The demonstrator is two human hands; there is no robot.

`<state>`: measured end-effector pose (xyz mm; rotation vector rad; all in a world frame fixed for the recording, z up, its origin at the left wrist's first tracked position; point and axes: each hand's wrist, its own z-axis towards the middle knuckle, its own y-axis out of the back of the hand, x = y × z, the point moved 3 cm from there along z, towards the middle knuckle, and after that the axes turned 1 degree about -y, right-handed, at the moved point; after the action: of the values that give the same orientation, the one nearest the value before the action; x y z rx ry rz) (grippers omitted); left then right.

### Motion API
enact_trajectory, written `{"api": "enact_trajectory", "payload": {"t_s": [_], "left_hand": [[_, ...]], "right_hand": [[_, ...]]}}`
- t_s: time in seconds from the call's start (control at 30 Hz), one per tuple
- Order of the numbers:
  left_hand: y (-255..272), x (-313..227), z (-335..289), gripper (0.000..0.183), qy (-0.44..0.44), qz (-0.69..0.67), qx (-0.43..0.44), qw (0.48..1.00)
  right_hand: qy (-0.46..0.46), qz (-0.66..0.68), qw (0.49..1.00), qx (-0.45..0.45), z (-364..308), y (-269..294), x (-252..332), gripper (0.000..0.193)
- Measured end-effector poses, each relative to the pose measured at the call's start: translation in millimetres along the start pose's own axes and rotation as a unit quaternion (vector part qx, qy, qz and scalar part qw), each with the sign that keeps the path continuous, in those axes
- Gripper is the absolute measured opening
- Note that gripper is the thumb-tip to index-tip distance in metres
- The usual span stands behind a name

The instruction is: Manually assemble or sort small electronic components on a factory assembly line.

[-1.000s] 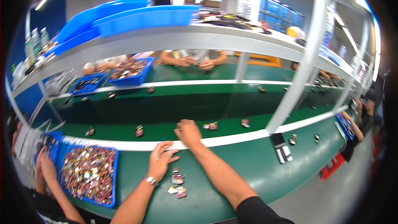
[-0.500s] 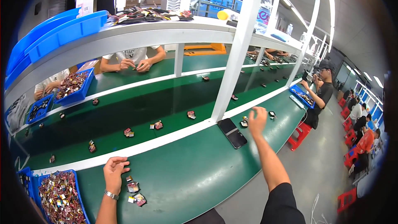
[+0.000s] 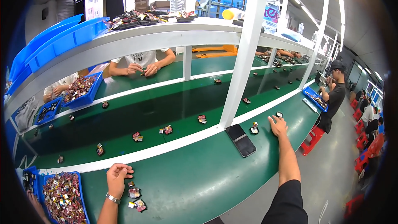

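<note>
My right hand reaches across the green bench, with its fingers apart. Just beyond the fingertips lies a small dark part with a pale top; whether they touch is hard to tell. Left of this hand rests another small black part with white and yellow pieces. My left hand, a metal watch on its wrist, hovers with loosely bent fingers and nothing visible in them. Beside it sit two small red-and-black wired parts, one behind the other, and a smaller bit.
A dark folded phone lies by the white rail. Beyond, similar parts dot the green belt. A blue bin of wired parts stands at left. A white post rises ahead. Co-workers sit opposite and at far right.
My right hand has moved right, away from the black part near the phone and toward the farther part. The view has shifted slightly; my left hand stays near its parts.
</note>
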<state>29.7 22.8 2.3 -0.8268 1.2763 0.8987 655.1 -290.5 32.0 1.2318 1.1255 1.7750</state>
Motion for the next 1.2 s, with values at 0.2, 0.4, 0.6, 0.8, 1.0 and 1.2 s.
{"api": "enact_trajectory", "payload": {"t_s": [0.2,0.4,0.6,0.8,1.0,1.2], "left_hand": [[0.8,2.1,2.9,0.008,-0.013,0.008,0.008,1.000],[-1.0,6.1,3.6,0.007,-0.013,0.001,0.034,0.999],[2.1,6.9,-0.8,0.008,0.005,0.019,0.050,0.999],[-3.4,1.5,-0.7,0.009,0.001,0.053,0.052,0.997],[1.0,3.4,-1.1,0.010,-0.001,0.068,0.060,0.996],[2.3,3.9,-2.9,0.011,0.001,0.039,0.059,0.998]], "right_hand": [[0.160,-0.007,0.986,-0.036,-56.2,-28.5,68.9,0.062],[0.191,0.046,0.975,-0.102,-72.3,-22.7,17.8,0.027],[0.260,0.071,0.955,-0.119,-171.1,2.5,6.2,0.009],[0.378,0.114,0.918,-0.048,-302.4,15.2,91.9,0.019],[0.506,0.225,0.820,0.148,-380.3,-16.0,204.3,0.021],[0.607,0.225,0.737,0.192,-427.1,-32.9,281.6,0.024]]}}
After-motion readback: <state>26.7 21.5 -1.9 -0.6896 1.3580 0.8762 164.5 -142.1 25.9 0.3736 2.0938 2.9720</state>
